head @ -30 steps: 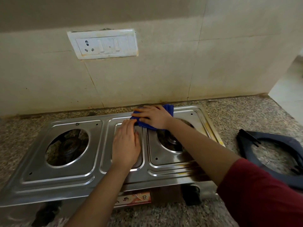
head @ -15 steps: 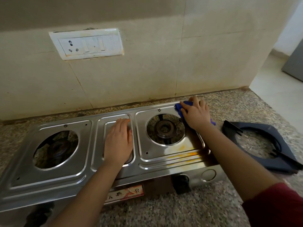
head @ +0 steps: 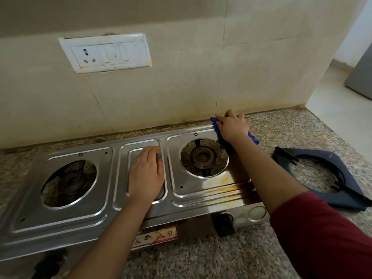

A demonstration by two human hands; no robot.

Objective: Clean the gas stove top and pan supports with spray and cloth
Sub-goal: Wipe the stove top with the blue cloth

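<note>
A pressed stainless-steel gas stove top [head: 96, 216], ribbed and shiny, spans the lower left and centre of the frame on a speckled granite counter [head: 201, 260]. The left hand [head: 146, 176] lies flat, fingers straight and together, on the rectangular middle panel. The right hand [head: 232, 126], right of centre, lies fingers down over a crumpled blue cloth [head: 253, 138], pressing it onto the stove's rear right corner. The round right burner [head: 203, 157] sits exposed in its circular cutout, with orange streaks [head: 221, 190] below it. A dark, square-framed pan support [head: 342, 172] rests on the counter at the right edge.
</note>
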